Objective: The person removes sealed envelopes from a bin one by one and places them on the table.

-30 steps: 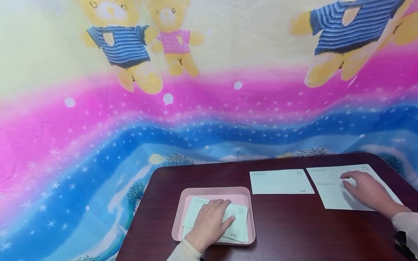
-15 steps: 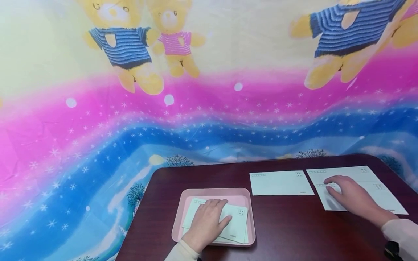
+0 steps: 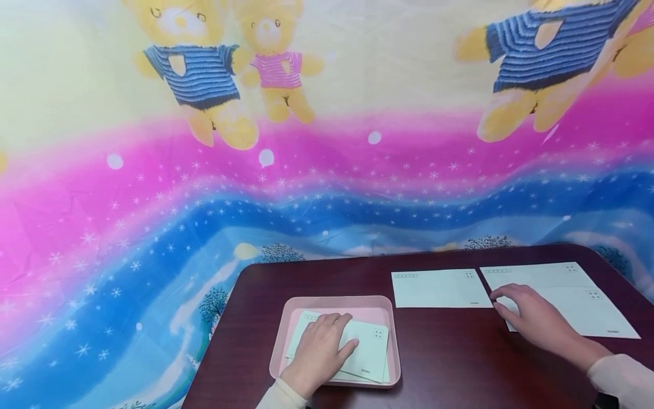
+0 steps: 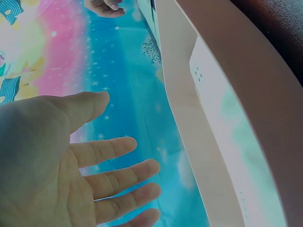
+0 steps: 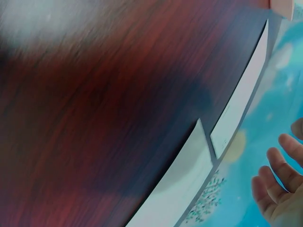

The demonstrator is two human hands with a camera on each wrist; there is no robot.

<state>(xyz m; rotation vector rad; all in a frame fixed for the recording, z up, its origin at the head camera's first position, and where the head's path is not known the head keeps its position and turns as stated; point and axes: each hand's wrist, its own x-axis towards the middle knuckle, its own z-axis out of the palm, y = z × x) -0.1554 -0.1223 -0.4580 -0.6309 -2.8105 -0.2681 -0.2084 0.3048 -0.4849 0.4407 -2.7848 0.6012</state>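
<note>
My left hand [image 3: 318, 353] is held over the pink tray [image 3: 337, 300], fingers extended and thumb apart. In the left wrist view, its bare palm [image 4: 42, 161] shows above the tray wall with nothing in the fingers. Inside the tray lie several pale printed envelopes [image 3: 367, 353], partly hidden under the hand. My right hand [image 3: 536, 321] hovers at the left edge of an envelope [image 3: 587, 312] on the right of the table, its fingers loosely bent and holding nothing. That envelope overlaps another envelope [image 3: 536, 274] behind it. A further envelope [image 3: 436, 288] lies flat to their left.
The dark reddish-brown table [image 3: 449, 358] has rounded back corners. Right behind its back edge hangs a cloth backdrop [image 3: 327, 170] printed with bears and snowflakes. Bare tabletop lies between the tray and the right-hand envelopes.
My right hand has moved left across the right-hand envelopes, uncovering the stamp boxes on the nearer one. The left hand stays over the tray, shifting only slightly.
</note>
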